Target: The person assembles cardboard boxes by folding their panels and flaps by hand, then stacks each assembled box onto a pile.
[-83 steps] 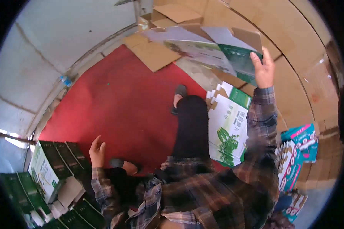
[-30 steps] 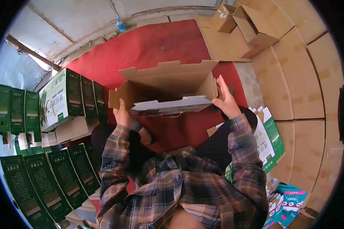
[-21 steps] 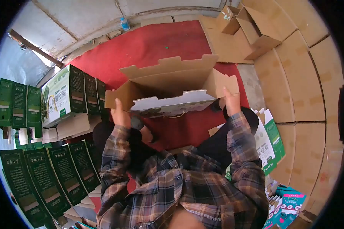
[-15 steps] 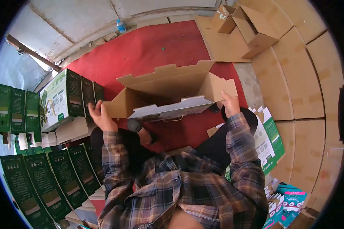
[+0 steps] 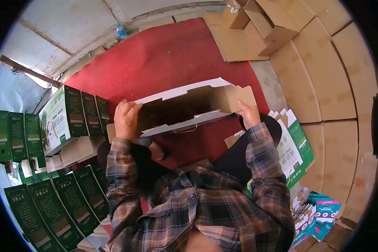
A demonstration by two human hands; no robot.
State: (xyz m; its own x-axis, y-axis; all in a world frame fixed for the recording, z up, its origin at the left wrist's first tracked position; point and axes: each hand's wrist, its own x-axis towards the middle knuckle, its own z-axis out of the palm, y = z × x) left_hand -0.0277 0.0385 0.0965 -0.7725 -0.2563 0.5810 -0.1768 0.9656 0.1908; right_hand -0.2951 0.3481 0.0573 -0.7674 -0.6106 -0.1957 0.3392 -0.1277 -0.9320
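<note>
An open-topped cardboard box (image 5: pixel 224 99) with notched white panel edges and brown inner walls is held between my hands, above my lap. A carry handle (image 5: pixel 185 129) shows on its near side. At the left end, my left hand (image 5: pixel 127 119) is closed over the corner of the box, fingers bent around the edge. My right hand (image 5: pixel 250 114) grips the right end flap (image 5: pixel 244 95), thumb on its upper face and fingers beneath. The inside looks dark and reddish; its bottom is hard to make out.
Green-and-white cartons (image 5: pixel 54 122) stand at left, with dark green ones (image 5: pixel 59 210) below. A flattened green-and-white carton (image 5: pixel 292 151) leans by my right knee. Teal-pink packaging (image 5: pixel 325 212) lies lower right. Large brown cartons (image 5: pixel 298 80) wall the right. Red carpet (image 5: pixel 155 63) covers the floor.
My left hand has moved inward and closed on the box's left corner. The far panel's flap, spread outward before, now stands up. My right hand stays at the right flap.
</note>
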